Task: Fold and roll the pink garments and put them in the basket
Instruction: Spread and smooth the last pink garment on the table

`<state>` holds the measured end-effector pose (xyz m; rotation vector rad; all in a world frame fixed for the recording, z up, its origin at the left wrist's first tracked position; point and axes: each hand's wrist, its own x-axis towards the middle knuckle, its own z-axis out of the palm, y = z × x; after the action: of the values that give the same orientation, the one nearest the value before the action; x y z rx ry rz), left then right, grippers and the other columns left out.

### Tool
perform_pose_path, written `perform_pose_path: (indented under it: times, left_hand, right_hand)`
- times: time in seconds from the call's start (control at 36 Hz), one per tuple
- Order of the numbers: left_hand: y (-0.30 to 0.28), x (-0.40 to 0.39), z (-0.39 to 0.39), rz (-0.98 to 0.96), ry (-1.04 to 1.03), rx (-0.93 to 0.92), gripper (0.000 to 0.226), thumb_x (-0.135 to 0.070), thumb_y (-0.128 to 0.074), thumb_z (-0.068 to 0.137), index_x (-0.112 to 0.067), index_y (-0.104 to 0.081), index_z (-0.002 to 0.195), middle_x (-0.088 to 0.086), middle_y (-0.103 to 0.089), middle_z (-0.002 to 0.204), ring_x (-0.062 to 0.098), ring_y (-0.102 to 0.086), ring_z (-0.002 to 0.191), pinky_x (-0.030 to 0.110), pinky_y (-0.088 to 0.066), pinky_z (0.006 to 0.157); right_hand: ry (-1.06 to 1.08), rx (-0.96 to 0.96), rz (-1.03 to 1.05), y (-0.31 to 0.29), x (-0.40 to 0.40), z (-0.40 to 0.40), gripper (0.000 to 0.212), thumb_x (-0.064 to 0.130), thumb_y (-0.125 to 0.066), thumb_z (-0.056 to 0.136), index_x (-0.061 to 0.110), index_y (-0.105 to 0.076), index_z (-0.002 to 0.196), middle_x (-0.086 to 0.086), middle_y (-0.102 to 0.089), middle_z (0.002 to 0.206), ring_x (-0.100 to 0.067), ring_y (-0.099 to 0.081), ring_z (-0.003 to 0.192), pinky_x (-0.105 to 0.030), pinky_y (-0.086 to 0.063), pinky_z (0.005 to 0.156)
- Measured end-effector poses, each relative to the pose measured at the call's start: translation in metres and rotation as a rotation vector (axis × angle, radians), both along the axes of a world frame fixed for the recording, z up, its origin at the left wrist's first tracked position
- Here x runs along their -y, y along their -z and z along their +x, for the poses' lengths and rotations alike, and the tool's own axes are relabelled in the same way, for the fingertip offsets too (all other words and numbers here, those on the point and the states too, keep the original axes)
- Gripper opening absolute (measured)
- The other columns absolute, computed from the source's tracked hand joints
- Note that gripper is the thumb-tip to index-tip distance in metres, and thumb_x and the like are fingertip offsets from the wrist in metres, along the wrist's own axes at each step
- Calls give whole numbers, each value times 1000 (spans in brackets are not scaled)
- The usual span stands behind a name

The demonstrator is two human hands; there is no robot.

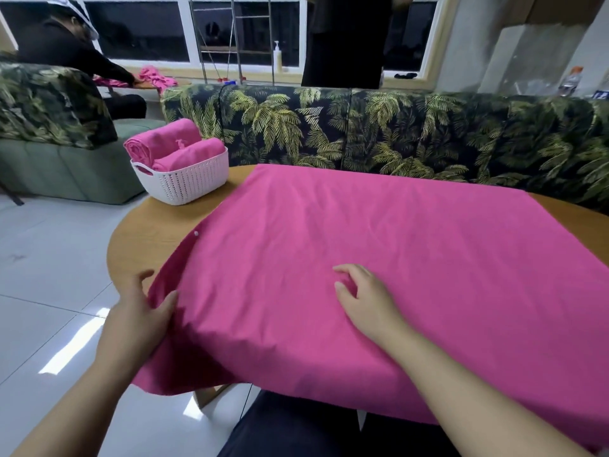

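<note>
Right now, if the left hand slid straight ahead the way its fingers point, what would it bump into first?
Probably the basket. The left hand points up along the bare table beside the garment, and nothing else seems to lie between, though depth is hard to judge.

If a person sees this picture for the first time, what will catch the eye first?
The big pink garment spread flat over the round wooden table, with the left hand gripping its near-left edge and the right hand resting on it. Next, the white basket at the table's far left, holding two rolled pink garments.

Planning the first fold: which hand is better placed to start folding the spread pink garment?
Probably left: the left hand already grips the pink garment at its edge, while the right hand rests mid-cloth.
</note>
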<state>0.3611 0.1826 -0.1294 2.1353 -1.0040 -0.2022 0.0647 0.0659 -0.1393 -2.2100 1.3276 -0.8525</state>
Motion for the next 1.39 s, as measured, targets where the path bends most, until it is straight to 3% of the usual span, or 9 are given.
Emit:
perform_pose_path:
  times: [0.14,0.31,0.44,0.58,0.64,0.72,1.0,1.25,1.39]
  left_hand:
    - [-46,43,-56,-121,513,-307,39,-19,-70,84,-45,-57,110,30,-64,82,23,-54,68,30,-48,59]
    - [-103,131,-176,-134,949,-478,18,-11,-55,95,-24,-67,96,-13,-50,53,4,-42,48,16,-35,46]
    - [-118,200,-260,-121,1112,-607,43,10,-50,91,-21,-57,120,-2,-62,102,12,-54,86,24,-44,75]
    - [-68,227,-312,94,1239,-19,75,-1,-55,90,-27,-20,151,2,-43,142,15,-52,106,17,-41,84]
    - [-35,227,-325,208,1242,158,72,-25,-55,96,-29,-11,153,4,-15,160,22,-22,144,37,-22,116]
    - [-1,214,-336,368,1178,536,62,-56,-34,97,-42,-7,151,-7,0,162,19,2,149,55,-6,116]
    - [11,196,-338,328,1160,669,55,-54,-19,99,-41,-6,151,-8,-1,161,16,2,148,51,-3,118]
    - [14,195,-334,241,1143,594,50,-51,-23,100,-41,-22,149,-10,-14,160,14,-6,148,47,-7,117]
    - [15,196,-326,-45,1051,290,46,-38,-32,93,-19,-63,121,2,-59,132,24,-50,125,40,-36,105]
  right_hand:
    - [12,18,27,-4,-6,-33,26,14,-55,94,15,-61,120,6,-57,115,-10,-53,110,-22,-38,101]
    - [167,-59,-47,-5,-23,-109,26,18,-52,95,14,-61,119,3,-60,116,-12,-54,109,-21,-37,98]
    - [499,-57,-216,0,-49,-191,30,24,-45,88,9,-67,103,-5,-66,104,-16,-54,102,-22,-35,92]
    - [966,121,-379,20,-97,-256,27,16,-48,84,4,-62,105,-11,-53,120,-21,-43,115,-27,-27,101]
    - [1181,281,-288,31,-112,-272,29,-3,-56,83,0,-54,112,-16,-41,133,-27,-37,126,-37,-28,108]
    - [1318,528,-9,40,-118,-290,60,-10,-59,83,7,-38,136,-12,-29,149,-29,-33,137,-48,-31,113]
    - [1153,805,155,31,-109,-312,85,-2,-62,88,26,-13,151,-6,-43,144,-22,-46,129,-41,-39,105]
    - [1074,702,-174,32,-137,-271,40,7,-64,89,41,-54,106,23,-58,112,8,-56,103,-29,-45,90]
    - [757,505,-211,-9,-94,-241,20,30,-57,87,44,-58,101,22,-65,103,3,-60,100,-22,-50,89]
